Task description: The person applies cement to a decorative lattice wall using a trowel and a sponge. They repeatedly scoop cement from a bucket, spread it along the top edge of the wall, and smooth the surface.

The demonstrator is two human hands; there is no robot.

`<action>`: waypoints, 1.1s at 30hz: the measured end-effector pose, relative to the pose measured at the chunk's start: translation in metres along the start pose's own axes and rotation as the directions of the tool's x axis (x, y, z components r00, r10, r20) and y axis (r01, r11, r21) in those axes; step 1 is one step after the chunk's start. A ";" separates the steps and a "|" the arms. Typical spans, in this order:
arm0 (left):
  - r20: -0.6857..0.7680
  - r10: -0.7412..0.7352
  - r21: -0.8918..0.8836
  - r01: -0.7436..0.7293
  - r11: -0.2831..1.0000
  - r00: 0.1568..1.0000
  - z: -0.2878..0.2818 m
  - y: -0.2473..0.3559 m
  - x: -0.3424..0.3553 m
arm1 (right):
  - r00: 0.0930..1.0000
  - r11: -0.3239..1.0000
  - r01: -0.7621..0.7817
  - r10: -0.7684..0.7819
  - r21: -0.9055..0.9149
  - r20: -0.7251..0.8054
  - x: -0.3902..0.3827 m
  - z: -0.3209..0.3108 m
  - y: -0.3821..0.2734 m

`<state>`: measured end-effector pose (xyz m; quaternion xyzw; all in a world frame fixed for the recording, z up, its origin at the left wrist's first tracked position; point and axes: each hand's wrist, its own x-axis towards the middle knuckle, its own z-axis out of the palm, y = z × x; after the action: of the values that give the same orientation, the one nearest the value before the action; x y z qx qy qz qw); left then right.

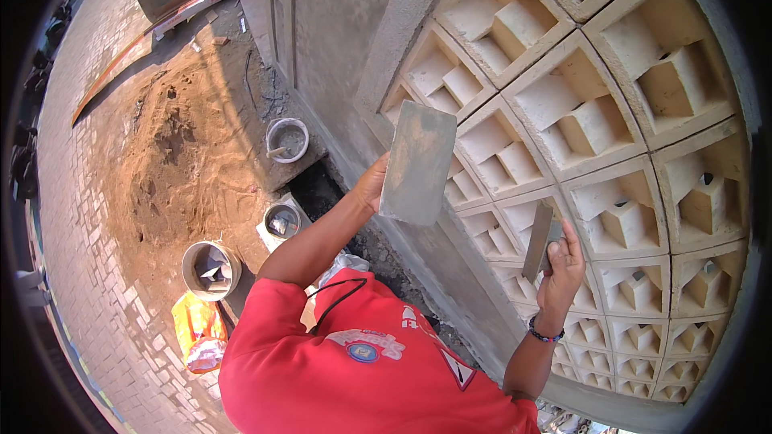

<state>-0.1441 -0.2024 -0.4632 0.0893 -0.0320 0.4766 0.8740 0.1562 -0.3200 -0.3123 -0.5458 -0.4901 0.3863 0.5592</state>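
My left hand [372, 183] is closed on the edge of a flat rectangular mortar board [419, 165], grey and smeared with a tan patch. Its fingers are partly hidden behind the board, which is tilted up in front of the wall. On the right, my right hand [563, 267] grips a flat trowel [538, 241], seen almost edge-on, close to the pierced block screen [591, 124]. The two tools are apart from each other. A beaded bracelet [546, 335] circles my right wrist.
Along the wall's smooth grey ledge [474, 261] runs a dark trench [315, 190]. To the left are a sand heap [173, 153], a mortar bucket [287, 141], a smaller bucket [281, 221], a tool bucket [211, 271] and an orange bag [198, 325]. Long boards [161, 26] lie farther off.
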 end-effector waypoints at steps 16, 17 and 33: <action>-0.930 0.218 0.198 -0.099 0.975 0.295 -0.230 0.020 -0.222 | 0.603 0.553 -0.640 0.792 -0.533 0.098 -0.028 0.027 0.271; -0.933 0.250 0.223 -0.129 0.966 0.257 -0.249 0.015 -0.246 | 0.560 0.509 -0.668 0.824 -0.543 0.083 -0.034 0.024 0.281; -0.963 0.256 0.218 0.317 0.923 -0.084 -0.308 0.084 -0.398 | 0.400 0.378 -0.888 0.916 -0.264 -0.036 -0.098 0.042 0.320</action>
<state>-0.4397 -0.4297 -0.8112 -0.1220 0.7171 0.3603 0.5839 0.1272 -0.3712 -0.6443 -0.7640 -0.1878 0.5966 0.1582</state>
